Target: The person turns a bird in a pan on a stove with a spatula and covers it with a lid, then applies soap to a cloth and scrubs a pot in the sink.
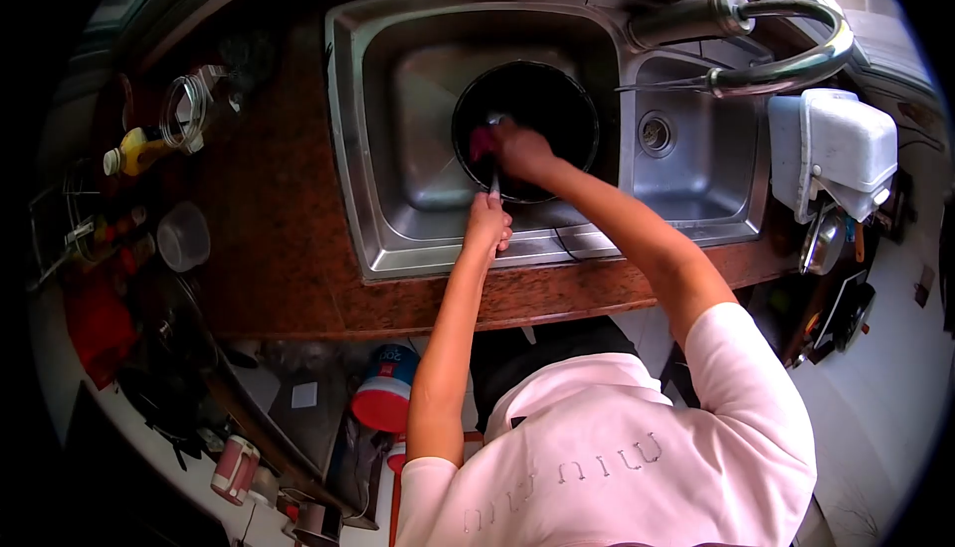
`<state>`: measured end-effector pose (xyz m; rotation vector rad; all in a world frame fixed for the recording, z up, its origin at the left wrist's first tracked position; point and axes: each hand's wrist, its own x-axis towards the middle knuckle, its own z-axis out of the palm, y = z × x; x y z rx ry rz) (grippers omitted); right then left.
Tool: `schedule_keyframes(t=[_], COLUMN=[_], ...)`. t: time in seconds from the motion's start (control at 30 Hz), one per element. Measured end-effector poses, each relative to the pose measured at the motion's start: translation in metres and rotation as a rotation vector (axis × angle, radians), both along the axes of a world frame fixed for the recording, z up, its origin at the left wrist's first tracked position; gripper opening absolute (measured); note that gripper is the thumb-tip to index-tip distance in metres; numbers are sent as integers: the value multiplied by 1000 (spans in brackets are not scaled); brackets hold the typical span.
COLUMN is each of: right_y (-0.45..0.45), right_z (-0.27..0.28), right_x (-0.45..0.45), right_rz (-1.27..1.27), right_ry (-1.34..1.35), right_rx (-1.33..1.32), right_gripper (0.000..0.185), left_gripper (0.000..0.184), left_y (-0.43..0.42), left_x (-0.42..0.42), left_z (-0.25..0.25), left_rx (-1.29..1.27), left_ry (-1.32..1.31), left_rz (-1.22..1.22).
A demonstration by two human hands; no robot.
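Shirt (597, 448), left hand (488, 224) at pot rim (457, 139)

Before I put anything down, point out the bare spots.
Bare counter lies between the clear tub and sink rim. The small basin is bare around its drain; the big basin, left of the black pot. Crowded: the counter's left end, with jar and bottle, and the pot, with both hands there.

The left hand (489, 223) is holding a slim utensil (495, 185); the right hand (524, 155), blurred, is working a pink scrubber (482, 142) against it. Beneath them, a round black pot (569, 109) is sitting in the sink (423, 99); a faucet (796, 72) is arching to their right.
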<state>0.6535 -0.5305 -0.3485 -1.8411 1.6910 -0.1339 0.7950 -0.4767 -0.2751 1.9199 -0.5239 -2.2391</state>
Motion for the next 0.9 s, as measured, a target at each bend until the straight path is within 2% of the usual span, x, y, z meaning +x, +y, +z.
schedule_keyframes(t=[0.07, 0.17, 0.27, 0.37, 0.47, 0.57, 0.6, 0.67, 0.7, 0.77, 0.87, 0.9], right_y=[-11, -30, -66, -68, -62, -44, -41, -48, -44, -29, 4, 2], right_z=[-70, -43, -56, -68, -42, -37, -36, -32, -28, -21, -52, -52], right_x=[-23, -24, -19, -1, 14, 2, -4, -24, -35, -48, -30, -31], right_rz=[-8, 283, 238, 22, 136, 143, 169, 215, 185, 131, 47, 69], right_ry=[75, 260, 408, 350, 79, 74, 204, 475, 579, 773, 770, 546], right_rx=[-5, -170, 5, 64, 147, 54, 154, 340, 181, -137, -250, -119], right_gripper=[30, 28, 25, 24, 23, 25, 26, 30, 30, 32, 33, 36], left_gripper=[24, 23, 20, 21, 20, 21, 21, 23, 24, 22, 17, 18], left_y=[0, -2, -8, -5, 5, 10, 13, 21, 25, 15, 9, 6], left_x=[0, -2, -7, -10, -9, -4, -2, -2, -1, 3, 15, 17], left_z=[-4, -4, 2, -9, -8, -26, -27, -28, -26, 2, 8, 7], left_rx=[-11, -41, -57, -85, -149, -250, -272, -682, -883, -884, -944, -966], left_ry=[-13, -56, -76, -134, -236, -271, -267, -628, -812, -915, -1033, -1049], left_rz=[-44, -61, -73, -50, -96, -123, -148, -422, -559, -670, -752, -748])
